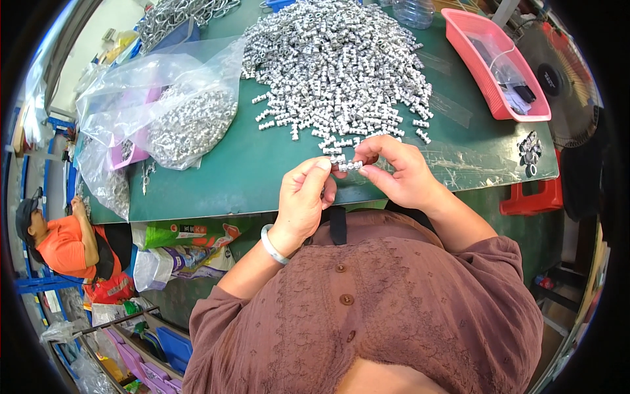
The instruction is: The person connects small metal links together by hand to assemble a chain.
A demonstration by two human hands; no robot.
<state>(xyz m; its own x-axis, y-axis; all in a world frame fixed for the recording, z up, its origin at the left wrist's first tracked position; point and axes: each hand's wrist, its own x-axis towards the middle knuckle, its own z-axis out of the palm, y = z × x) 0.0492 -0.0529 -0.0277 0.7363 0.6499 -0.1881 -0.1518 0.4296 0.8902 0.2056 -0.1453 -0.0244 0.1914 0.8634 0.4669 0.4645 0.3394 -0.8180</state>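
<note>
Both my hands meet over the front edge of the green table. A small silver, ribbed metal fitting (pixel 350 167) is pinched between the thumb and forefinger of my right hand (pixel 403 172). My left hand (pixel 303 197) is closed, thumb pressed to forefinger, its tips against the near end of that fitting. Whatever lies inside the left fingers is hidden. Just beyond the fingertips, loose fittings of the same kind trail down from a large heap of silver fittings (pixel 335 59).
On the left lies a clear plastic bag (pixel 190 125) of small metal parts, with a purple scoop-like container (pixel 131 154). A pink basket (pixel 531 102), a black fan (pixel 551 79) and a red stool (pixel 531 199) are at right. Another person in orange (pixel 65 246) sits at far left.
</note>
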